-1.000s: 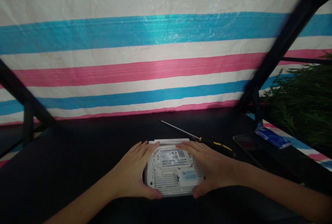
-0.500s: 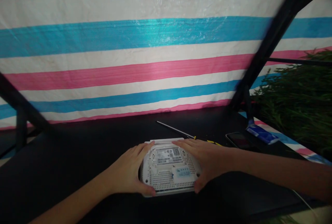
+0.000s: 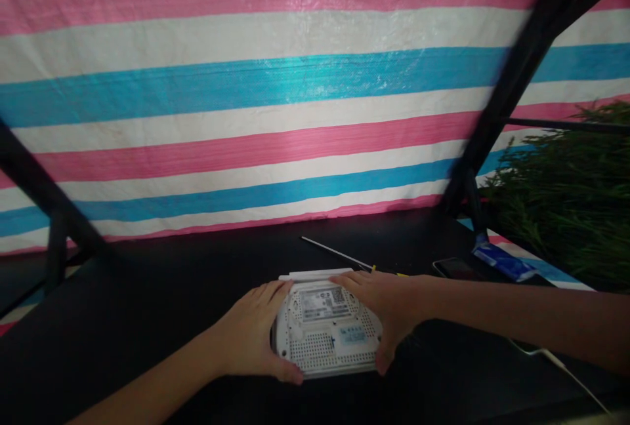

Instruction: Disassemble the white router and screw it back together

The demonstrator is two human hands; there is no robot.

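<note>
White device (image 3: 325, 328) held by left fingers (image 3: 288, 370) and right fingers (image 3: 355, 279); screwdriver (image 3: 337, 252) now more hidden.

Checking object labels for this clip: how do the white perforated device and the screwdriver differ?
The white device is broad; the screwdriver is long and slim. The left hand and right hand hold the device; the screwdriver lies beyond it on the black tabletop. The device's labels show; the screwdriver's handle is partly hidden. Both appear against the tabletop.
</note>
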